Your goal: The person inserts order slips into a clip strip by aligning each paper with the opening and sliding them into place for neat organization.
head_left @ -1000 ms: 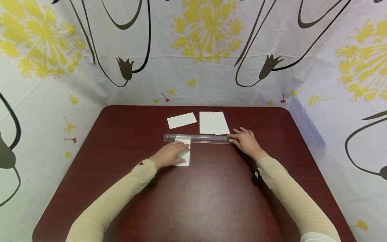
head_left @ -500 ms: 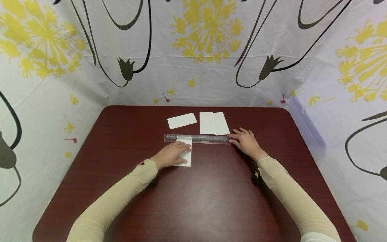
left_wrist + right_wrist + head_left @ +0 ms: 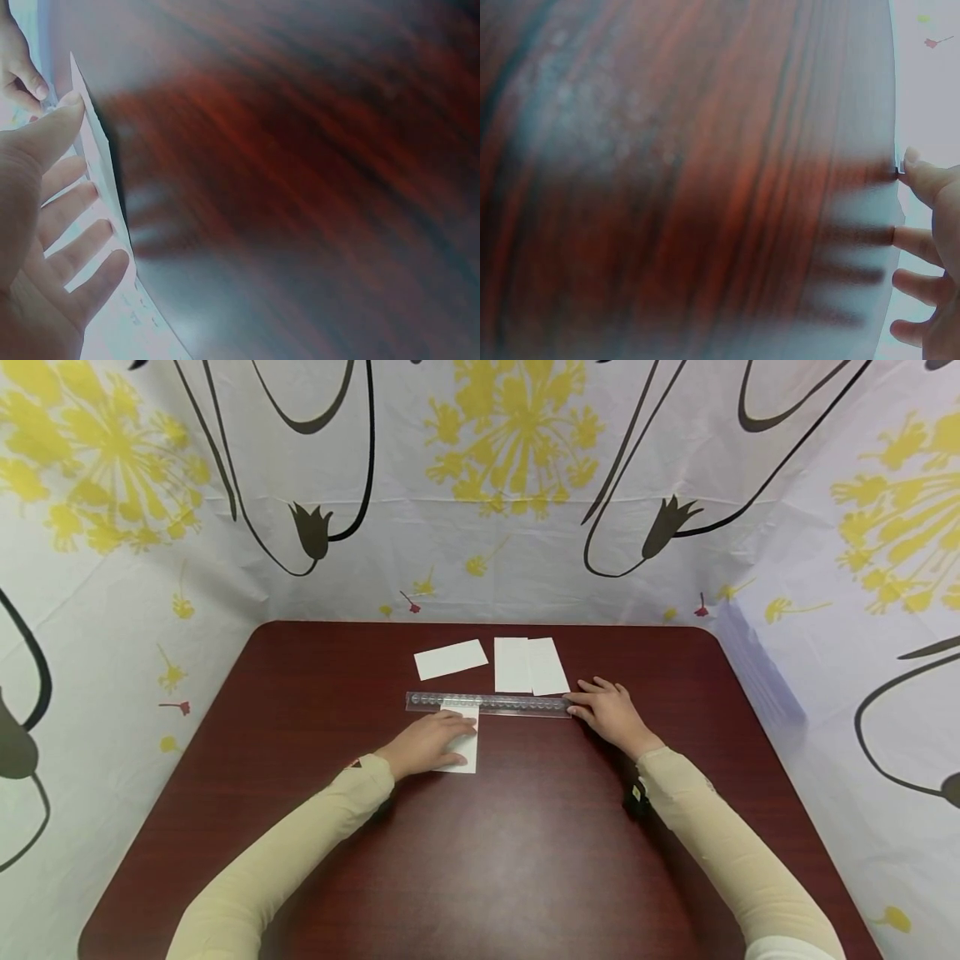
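Note:
A clear plastic ruler [image 3: 517, 705] with a row of round marks lies crosswise on the dark red table [image 3: 510, 843]. My left hand [image 3: 429, 743] lies on an upright-turned white card [image 3: 468, 747], fingers stretched over it. The card's far end overlaps the ruler's left part. In the left wrist view, the fingertips touch the card [image 3: 112, 202] and the thumb reaches to its edge. My right hand [image 3: 611, 720] holds the ruler's right end between thumb and forefinger, its other fingers spread on the tabletop.
Behind the ruler lie three more white cards: a slanted one [image 3: 450, 659] on the left and two others, the middle card [image 3: 512, 664] and right card [image 3: 549, 665], side by side. A white patterned cloth [image 3: 420, 552] surrounds the table's back and sides.
My left hand has slid the card a little to the right along the ruler. The right hand, the ruler and the back cards have stayed in place.

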A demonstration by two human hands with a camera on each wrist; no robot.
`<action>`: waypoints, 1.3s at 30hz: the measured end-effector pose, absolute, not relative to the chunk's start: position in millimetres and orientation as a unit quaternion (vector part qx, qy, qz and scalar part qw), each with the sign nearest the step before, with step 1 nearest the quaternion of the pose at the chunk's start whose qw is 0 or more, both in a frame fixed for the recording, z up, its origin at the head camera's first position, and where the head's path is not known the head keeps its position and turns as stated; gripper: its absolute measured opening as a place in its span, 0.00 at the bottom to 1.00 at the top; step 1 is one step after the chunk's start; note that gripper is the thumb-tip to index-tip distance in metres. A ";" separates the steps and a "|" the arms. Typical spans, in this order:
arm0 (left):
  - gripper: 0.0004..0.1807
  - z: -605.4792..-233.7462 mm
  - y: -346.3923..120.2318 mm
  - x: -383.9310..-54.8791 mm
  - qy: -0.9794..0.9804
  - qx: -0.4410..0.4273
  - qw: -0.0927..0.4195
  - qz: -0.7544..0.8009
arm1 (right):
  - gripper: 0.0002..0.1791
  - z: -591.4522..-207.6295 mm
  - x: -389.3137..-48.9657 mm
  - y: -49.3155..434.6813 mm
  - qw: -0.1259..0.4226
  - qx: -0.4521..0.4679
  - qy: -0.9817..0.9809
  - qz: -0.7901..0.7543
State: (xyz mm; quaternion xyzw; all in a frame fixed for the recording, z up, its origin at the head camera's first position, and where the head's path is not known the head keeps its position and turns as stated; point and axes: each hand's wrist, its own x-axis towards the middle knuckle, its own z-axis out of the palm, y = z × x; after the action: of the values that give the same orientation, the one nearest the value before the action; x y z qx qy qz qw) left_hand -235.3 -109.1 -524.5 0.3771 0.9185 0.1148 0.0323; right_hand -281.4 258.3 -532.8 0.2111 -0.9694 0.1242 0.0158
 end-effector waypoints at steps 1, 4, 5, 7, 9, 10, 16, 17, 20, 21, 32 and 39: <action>0.29 -524.4 -109.3 -235.3 0.919 0.377 0.031 0.114 | 0.21 -532.6 -281.3 258.3 0.016 0.211 -0.969 0.125; 0.29 -524.2 -109.2 -235.0 0.919 0.378 0.031 0.110 | 0.21 -532.4 -281.2 258.2 0.016 0.211 -0.969 0.124; 0.29 -524.0 -109.1 -234.8 0.919 0.378 0.030 0.109 | 0.21 -532.5 -281.4 258.3 0.016 0.211 -0.970 0.124; 0.29 -523.6 -108.8 -234.4 0.919 0.379 0.030 0.106 | 0.21 -532.6 -281.4 258.2 0.016 0.210 -0.970 0.124; 0.29 -523.0 -108.2 -233.9 0.919 0.379 0.031 0.106 | 0.21 -532.4 -281.1 258.1 0.017 0.211 -0.970 0.121; 0.29 -522.7 -108.0 -233.7 0.919 0.380 0.031 0.106 | 0.21 -532.1 -280.8 258.0 0.017 0.210 -0.970 0.123; 0.29 -522.0 -106.8 -232.2 0.917 0.384 0.026 0.107 | 0.21 -530.4 -278.7 257.3 0.016 0.209 -0.969 0.129; 0.29 -522.0 -106.7 -231.8 0.916 0.385 0.025 0.108 | 0.21 -530.3 -278.5 257.2 0.016 0.209 -0.969 0.129; 0.29 -522.5 -106.3 -231.3 0.916 0.386 0.023 0.109 | 0.21 -530.7 -278.6 257.4 0.016 0.210 -0.970 0.125; 0.29 -522.8 -106.0 -231.3 0.915 0.387 0.022 0.109 | 0.21 -530.9 -278.8 257.5 0.016 0.210 -0.970 0.124; 0.29 -521.9 -105.5 -231.3 0.911 0.400 0.025 0.098 | 0.22 -531.4 -279.9 257.5 0.010 0.208 -0.971 0.115; 0.29 -518.4 -105.4 -230.0 0.910 0.404 0.019 0.088 | 0.22 -531.2 -279.8 256.9 0.012 0.207 -0.971 0.118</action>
State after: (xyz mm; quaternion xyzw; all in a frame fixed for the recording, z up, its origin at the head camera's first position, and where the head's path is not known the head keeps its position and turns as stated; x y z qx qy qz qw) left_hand -230.0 -105.4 -518.4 0.4041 0.9103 0.0877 0.0188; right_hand -279.8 256.9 -531.2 0.2074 -0.9710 0.1179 0.0122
